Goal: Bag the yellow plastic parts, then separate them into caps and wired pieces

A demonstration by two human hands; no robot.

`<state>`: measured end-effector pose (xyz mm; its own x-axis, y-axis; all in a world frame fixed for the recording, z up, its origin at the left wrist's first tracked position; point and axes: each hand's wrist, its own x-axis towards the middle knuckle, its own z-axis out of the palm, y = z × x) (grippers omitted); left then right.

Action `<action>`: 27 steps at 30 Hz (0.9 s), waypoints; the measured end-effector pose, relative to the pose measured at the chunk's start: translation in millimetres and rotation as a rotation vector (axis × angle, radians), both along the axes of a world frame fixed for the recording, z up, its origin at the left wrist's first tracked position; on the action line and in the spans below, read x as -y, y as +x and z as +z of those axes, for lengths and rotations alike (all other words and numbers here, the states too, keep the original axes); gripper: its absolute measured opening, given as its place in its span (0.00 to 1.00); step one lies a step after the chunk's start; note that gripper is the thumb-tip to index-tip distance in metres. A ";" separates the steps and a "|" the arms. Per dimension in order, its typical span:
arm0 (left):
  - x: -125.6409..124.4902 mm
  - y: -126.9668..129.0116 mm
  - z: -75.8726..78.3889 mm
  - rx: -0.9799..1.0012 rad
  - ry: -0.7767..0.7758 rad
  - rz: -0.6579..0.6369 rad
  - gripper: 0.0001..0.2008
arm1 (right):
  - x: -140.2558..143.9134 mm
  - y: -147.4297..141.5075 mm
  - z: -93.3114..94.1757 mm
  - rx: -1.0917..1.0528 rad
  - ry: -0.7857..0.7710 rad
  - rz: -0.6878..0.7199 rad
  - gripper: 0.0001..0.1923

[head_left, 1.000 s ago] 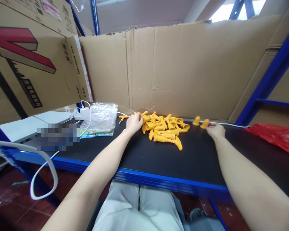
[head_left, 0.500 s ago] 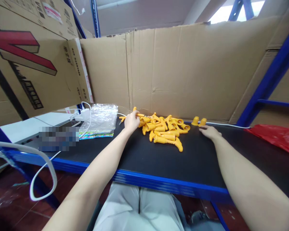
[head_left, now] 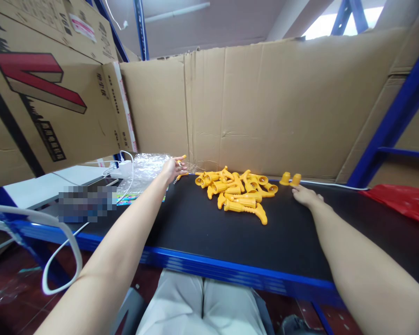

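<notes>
Holding a small yellow piece (head_left: 184, 157) between its fingertips, the left hand (head_left: 169, 169) hangs beside the clear bags (head_left: 148, 164), its fingers closed on the piece (a glint of metal shows by them). Just below it, a yellow-handled corkscrew (head_left: 183, 175) lies on the black table (head_left: 202, 242), its metal end pointing left. To the right of that, near the middle of the table, sits the pile (head_left: 235, 186), a jumble of yellow handles and hollow sleeves; at its front, a curved handle (head_left: 261, 214) points toward the person. Well apart from the pile, 2 yellow cups (head_left: 285, 178) stand side by side near the cardboard (head_left: 265, 107) at the back. The right hand (head_left: 306, 196) rests low with its fingertips at the base of the right cup; whether they touch it, or how its fingers are set, I cannot tell. Behind that hand a white cable (head_left: 338, 185) runs along the back edge toward a red bag (head_left: 401, 200). At far left, a big box (head_left: 56, 107) looms over a white plug (head_left: 125, 168).
</notes>
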<state>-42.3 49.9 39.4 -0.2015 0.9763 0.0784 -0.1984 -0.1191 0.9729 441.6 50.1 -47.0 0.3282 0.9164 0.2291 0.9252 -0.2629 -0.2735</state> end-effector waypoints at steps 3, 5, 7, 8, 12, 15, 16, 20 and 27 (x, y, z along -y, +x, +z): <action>-10.6 -9.9 -11.5 -0.142 -0.042 0.046 0.13 | 0.2 0.5 -0.2 -0.058 -0.082 -0.009 0.25; -19.0 -12.2 -22.4 -0.417 -0.070 0.094 0.14 | 0.5 -0.3 1.3 -0.058 -0.077 0.000 0.25; -26.9 -12.2 -33.2 -0.799 -0.071 0.109 0.15 | -0.1 -0.7 2.3 -0.053 -0.076 -0.006 0.25; -30.4 -11.6 -38.0 -0.987 -0.048 0.113 0.16 | -0.8 -0.5 2.3 -0.050 -0.081 -0.015 0.24; -39.7 -7.0 -50.3 -1.479 0.062 0.123 0.19 | -4.3 2.5 -0.7 -0.029 -0.100 -0.044 0.25; -42.8 -3.5 -54.7 -1.609 0.060 0.122 0.20 | -5.7 4.8 -3.3 -0.013 -0.094 -0.046 0.25; -43.6 -2.8 -55.9 -1.628 0.055 0.124 0.19 | -5.7 5.3 -3.8 -0.008 -0.087 -0.044 0.25; -47.2 -2.5 -61.8 -1.667 0.040 0.136 0.19 | -4.2 4.9 -3.8 0.008 -0.073 -0.044 0.26; -46.3 -5.7 -67.9 -1.715 0.041 0.202 0.17 | -0.4 0.1 -0.2 0.002 -0.109 -0.058 0.27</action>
<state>-48.0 96.3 -28.5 0.0221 0.9401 0.3402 0.9985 -0.0376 0.0389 441.7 50.5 -47.2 0.3812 0.9154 0.1297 0.9081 -0.3444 -0.2383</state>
